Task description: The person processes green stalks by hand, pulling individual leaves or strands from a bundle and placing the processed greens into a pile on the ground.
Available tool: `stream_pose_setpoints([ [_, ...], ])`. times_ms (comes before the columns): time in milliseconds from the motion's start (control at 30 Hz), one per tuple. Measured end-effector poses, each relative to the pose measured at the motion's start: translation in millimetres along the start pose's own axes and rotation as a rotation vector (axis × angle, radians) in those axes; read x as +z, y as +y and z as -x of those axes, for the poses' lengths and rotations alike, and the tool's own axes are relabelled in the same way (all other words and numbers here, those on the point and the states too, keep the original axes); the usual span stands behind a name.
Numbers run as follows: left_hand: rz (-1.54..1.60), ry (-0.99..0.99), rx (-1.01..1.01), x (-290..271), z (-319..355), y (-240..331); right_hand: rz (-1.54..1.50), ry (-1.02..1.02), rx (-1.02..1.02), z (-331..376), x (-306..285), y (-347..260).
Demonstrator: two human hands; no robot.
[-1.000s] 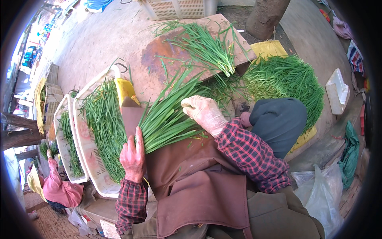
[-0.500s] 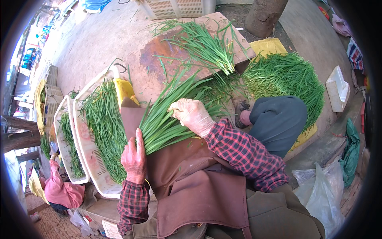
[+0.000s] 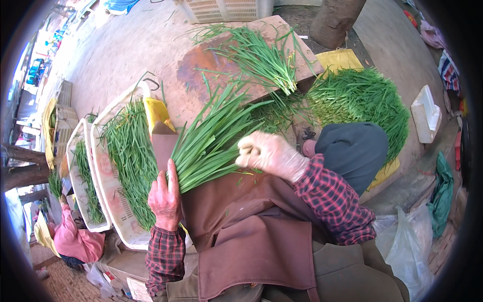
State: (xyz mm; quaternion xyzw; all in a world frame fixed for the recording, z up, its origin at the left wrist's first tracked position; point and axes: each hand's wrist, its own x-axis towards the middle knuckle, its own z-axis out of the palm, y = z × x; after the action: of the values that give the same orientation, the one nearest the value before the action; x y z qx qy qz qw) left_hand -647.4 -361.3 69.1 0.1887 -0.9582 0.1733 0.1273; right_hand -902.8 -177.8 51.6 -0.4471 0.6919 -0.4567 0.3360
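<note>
Our left hand (image 3: pixel 165 201) is curled around the near end of a loose bundle of long, flat green leaves (image 3: pixel 209 143), which fans out above the smooth brown apron (image 3: pixel 251 246) on our lap. Our right hand (image 3: pixel 271 155) is half curled at the bundle's right edge; we cannot tell whether it grips a leaf. A white plastic crate (image 3: pixel 111 194) stands left of us.
</note>
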Motion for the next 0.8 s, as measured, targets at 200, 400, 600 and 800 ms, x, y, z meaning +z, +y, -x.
stream_pose_setpoints([
  [200,-0.059,0.008,0.064,0.1,1.6,1.6,-0.735,-0.174,0.234,-0.1,46.4,-15.5],
  [400,-0.05,0.085,0.131,1.6,12.0,-7.5,-0.789,0.347,0.092,-5.5,-3.2,-8.7],
  [600,-0.014,0.15,0.198,-1.9,20.0,-14.6,-0.153,0.334,0.065,-17.2,-34.7,-1.5],
  [800,0.028,0.146,0.241,-6.1,21.7,-17.3,0.151,0.203,0.042,-30.8,-14.9,18.0],
])
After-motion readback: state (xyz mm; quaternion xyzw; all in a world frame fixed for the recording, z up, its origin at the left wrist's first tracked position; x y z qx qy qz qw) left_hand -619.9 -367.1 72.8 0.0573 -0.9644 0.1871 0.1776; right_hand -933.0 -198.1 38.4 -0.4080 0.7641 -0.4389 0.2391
